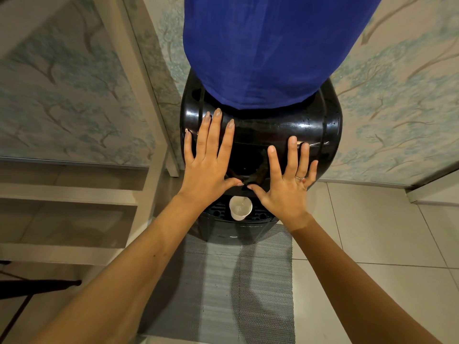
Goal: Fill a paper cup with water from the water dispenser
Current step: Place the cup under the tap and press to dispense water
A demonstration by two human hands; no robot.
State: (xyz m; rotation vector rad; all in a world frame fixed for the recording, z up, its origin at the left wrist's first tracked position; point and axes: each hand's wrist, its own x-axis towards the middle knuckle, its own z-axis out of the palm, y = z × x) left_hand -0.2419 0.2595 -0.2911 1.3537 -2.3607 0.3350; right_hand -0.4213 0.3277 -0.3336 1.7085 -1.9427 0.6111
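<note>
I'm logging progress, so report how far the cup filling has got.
Done: the paper cup stands on the drip tray of the black dispenser. In hand: nothing; left hand and right hand are spread flat, open. Left: whether it holds water is unclear.

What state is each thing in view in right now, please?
paper cup: upright on the drip tray, under the taps; contents unclear.
water dispenser: upright, blue-covered bottle on top.
left hand: open, flat on the dispenser.
right hand: open, flat on the dispenser.
floor mat: flat under the dispenser.
</note>
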